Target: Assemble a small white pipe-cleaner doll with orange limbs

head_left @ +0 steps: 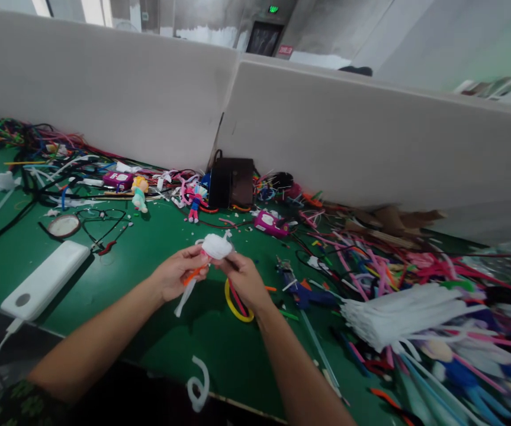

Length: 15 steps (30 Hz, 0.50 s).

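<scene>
Over the near middle of the table I hold a white fuzzy pipe-cleaner figure (217, 246), its upper part a round wound bundle. My left hand (179, 272) pinches its lower left side, where an orange piece (193, 275) and a dangling white strand (185, 297) stick out. From the right, my right hand (245, 277) grips the bundle's underside, its fingertips partly hidden. Just below that hand lies a yellow ring (238, 310) with a red strip. Near the front edge sits a curled white pipe cleaner (199, 384).
A white power bank (46, 278) with a cable lies left, near glasses (99, 214) and a tape roll (63, 225). Small dolls (140, 194) and a dark box (232, 182) stand behind. At right are a blue glue gun (311, 294) and a white pipe-cleaner bundle (406, 313).
</scene>
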Each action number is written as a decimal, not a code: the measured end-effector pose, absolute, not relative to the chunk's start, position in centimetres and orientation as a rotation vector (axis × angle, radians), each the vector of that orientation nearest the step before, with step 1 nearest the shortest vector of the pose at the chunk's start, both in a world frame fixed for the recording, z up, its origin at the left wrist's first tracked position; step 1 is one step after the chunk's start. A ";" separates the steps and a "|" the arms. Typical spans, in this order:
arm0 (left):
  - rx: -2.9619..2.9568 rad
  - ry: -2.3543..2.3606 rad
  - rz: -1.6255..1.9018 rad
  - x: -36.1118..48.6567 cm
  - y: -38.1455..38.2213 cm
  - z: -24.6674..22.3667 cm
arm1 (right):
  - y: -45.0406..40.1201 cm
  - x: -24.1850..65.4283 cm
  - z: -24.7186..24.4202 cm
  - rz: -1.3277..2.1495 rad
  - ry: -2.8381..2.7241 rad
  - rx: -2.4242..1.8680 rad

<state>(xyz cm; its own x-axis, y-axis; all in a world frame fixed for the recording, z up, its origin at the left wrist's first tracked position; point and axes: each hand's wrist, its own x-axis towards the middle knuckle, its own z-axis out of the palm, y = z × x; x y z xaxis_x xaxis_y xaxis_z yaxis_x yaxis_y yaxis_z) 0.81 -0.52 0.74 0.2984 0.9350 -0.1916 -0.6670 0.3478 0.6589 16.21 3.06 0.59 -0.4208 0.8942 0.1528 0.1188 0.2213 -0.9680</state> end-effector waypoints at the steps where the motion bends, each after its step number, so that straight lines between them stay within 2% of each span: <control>1: 0.527 0.621 1.126 0.9 -0.6 0.8 | 3.1 16.2 0.4 1.294 -1.672 -0.968; 10: 0.883 0.757 1.173 1.8 -1.6 1.5 | 3.1 16.7 0.7 1.262 -1.627 -1.081; 15: 0.826 0.908 1.268 2.1 -1.5 1.4 | 3.5 16.7 0.3 1.248 -1.514 -1.064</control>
